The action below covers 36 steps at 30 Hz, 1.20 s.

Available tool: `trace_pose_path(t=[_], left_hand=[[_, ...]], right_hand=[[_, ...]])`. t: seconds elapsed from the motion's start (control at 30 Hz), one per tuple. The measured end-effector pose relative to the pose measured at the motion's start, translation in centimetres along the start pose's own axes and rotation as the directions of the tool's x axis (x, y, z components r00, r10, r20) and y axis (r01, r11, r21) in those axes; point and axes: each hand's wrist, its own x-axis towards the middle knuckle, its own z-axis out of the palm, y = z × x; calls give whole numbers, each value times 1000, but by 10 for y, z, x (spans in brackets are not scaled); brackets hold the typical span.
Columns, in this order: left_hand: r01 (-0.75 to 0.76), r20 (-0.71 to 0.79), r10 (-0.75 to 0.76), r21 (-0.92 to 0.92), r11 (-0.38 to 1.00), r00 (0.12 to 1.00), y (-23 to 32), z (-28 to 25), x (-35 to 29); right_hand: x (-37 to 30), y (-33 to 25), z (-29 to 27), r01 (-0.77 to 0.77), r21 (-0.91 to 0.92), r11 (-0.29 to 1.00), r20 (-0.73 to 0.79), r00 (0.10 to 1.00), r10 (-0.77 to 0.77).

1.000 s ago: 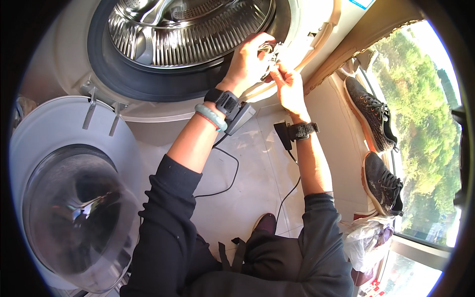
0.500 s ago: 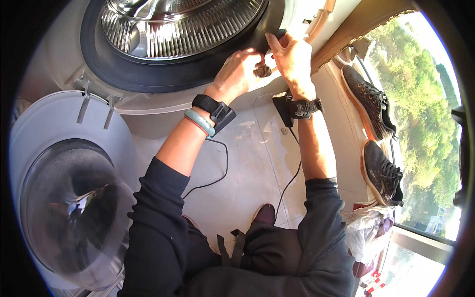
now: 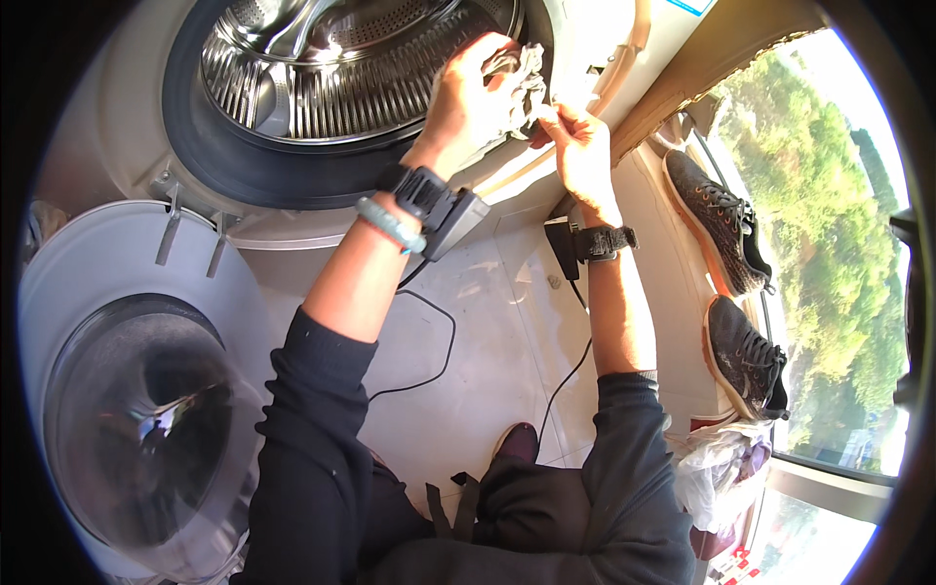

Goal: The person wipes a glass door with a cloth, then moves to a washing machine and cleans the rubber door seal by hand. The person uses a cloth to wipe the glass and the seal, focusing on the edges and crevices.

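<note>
A front-loading washing machine stands before me, its steel drum (image 3: 331,68) ringed by a dark rubber seal (image 3: 234,171). My left hand (image 3: 468,93) grips a crumpled grey cloth (image 3: 522,83) against the right side of the seal. My right hand (image 3: 580,146) pinches the lower corner of the same cloth, just right of the drum opening. Both wrists wear black strapped devices with cables running down. The round glass door (image 3: 136,409) hangs open at the lower left.
A pair of dark sneakers (image 3: 726,283) sits on the ledge at the right, beside a window with trees outside. A white plastic bag (image 3: 721,468) lies below them. Black cables trail across the white tiled floor (image 3: 487,341).
Both hands rose along the right side of the drum opening, and the grey cloth now shows bunched between them. The view has shifted slightly closer to the drum.
</note>
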Motion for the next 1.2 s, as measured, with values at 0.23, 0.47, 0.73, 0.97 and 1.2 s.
trace_pose_path(t=[0.23,0.47,0.73,0.97,1.2], left_hand=[[-134,120,96,367,920,988,-23,14,-14],[-252,68,250,468,847,966,-22,18,-37],[-240,195,160,514,824,968,-22,9,-62],[-75,-148,121,282,957,982,-4,10,-32],[-262,112,237,409,874,965,-18,16,-14]], right_hand=[[-4,1,4,59,-47,997,-40,997,-61],[5,-22,6,133,-551,824,-46,981,-188],[8,-25,-7,64,-247,967,54,997,-52],[16,-16,-15,106,-164,981,136,987,-84],[14,-8,-17,68,-137,988,93,994,-56]])
